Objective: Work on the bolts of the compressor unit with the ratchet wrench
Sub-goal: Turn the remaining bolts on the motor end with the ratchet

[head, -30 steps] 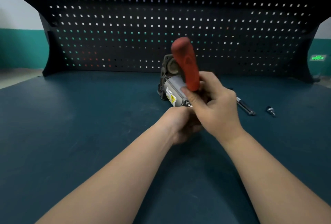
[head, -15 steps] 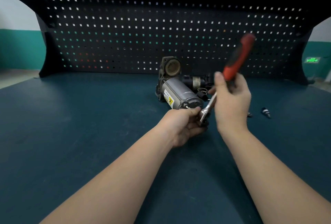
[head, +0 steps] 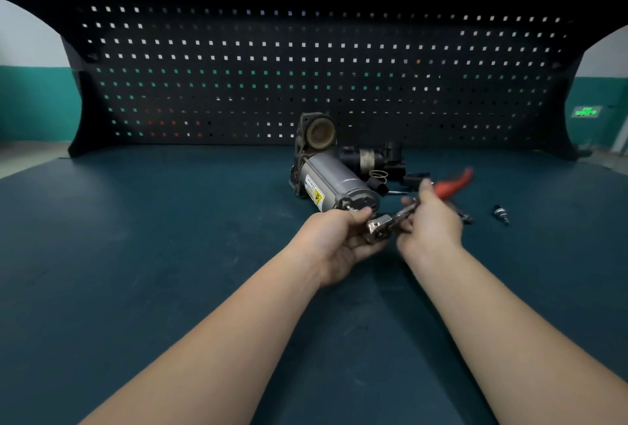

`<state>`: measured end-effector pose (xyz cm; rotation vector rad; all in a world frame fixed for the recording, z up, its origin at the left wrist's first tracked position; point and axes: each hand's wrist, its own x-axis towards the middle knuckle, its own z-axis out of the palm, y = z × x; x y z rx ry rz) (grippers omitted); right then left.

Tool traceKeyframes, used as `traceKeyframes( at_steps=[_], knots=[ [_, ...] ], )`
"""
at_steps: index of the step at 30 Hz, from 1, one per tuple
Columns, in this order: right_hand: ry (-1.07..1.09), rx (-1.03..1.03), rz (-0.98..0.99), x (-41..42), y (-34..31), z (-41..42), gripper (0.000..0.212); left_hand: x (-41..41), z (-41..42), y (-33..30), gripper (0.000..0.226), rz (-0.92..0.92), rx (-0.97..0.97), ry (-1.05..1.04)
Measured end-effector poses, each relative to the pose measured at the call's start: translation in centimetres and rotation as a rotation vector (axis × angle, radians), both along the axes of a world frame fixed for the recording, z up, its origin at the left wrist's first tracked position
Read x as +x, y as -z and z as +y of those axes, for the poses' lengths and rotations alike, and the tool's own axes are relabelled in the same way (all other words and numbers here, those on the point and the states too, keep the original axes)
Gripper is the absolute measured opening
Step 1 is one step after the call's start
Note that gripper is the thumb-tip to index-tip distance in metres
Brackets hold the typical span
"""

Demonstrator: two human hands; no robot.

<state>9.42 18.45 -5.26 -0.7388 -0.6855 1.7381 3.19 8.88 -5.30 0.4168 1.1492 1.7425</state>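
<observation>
Dark teal surface (head: 142, 254) in front of a black perforated back panel (head: 306, 67), with white-and-green walls visible at both sides and a green lit sign (head: 585, 112) at the far right.

Near the middle of the surface, lying on its side: compressor unit (head: 334, 183), grey cylindrical body with a white label and yellow warning mark, round dark housing at the far end close to the panel. Just behind and right of it, a smaller black cylindrical part (head: 368, 157), a small wire spring ring (head: 378, 174) and a few dark loose pieces. Further right, well apart, a small metal fitting (head: 501, 213) alone on the surface.

Left hand (head: 339, 241) at the near end of the compressor unit, palm turned up, fingers (head: 362, 213) curled around the chrome head of the ratchet wrench (head: 380, 229), fingertips touching the unit's end cap beside a small protruding bolt (head: 350, 207).

Right hand (head: 430, 224) just to the right, blurred by motion, fingers loosely closed around the wrench shaft, near where the metal meets the red handle (head: 453, 185). Exact closure of the grip hard to tell because of the blur. Red handle pointing away to the right and low over the surface, tip blurred.

Both bare forearms entering from the bottom edge.
</observation>
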Motion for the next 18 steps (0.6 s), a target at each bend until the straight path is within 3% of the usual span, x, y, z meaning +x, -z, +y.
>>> traceKeyframes(
  at_steps=[3,5,8,11,13,16,17,18],
  knots=[
    [0.173,0.707,-0.096,0.1,-1.4,-1.6,0.012,0.0,0.1,0.3,0.009,0.051,-0.014,-0.013],
    [0.176,1.117,-0.19,0.1,-1.2,-3.0,0.012,0.0,0.1,0.4,0.011,0.084,-0.023,-0.009],
    [0.219,1.397,-0.3,-0.4,-0.3,-4.5,0.017,-0.3,-0.1,0.6,0.023,0.141,-0.042,-0.013],
    [0.255,1.141,-0.228,-0.4,-0.8,-3.6,0.012,-0.3,-0.3,0.3,0.017,0.098,-0.016,-0.021],
    [0.233,0.713,-0.183,-0.2,-0.9,-1.9,0.01,-0.1,-0.2,0.1,0.01,0.045,-0.004,-0.015],
    [-0.032,-0.136,0.033,0.1,0.3,0.0,0.02,-0.1,0.0,0.1,0.012,0.037,-0.032,0.028],
    [-0.068,-0.26,0.082,0.0,0.5,0.0,0.021,-0.2,-0.1,0.2,0.013,0.051,-0.06,0.04],
    [-0.072,-0.249,0.08,-0.1,0.5,0.0,0.018,-0.3,-0.1,0.3,0.014,0.06,-0.089,0.046]
  ],
)
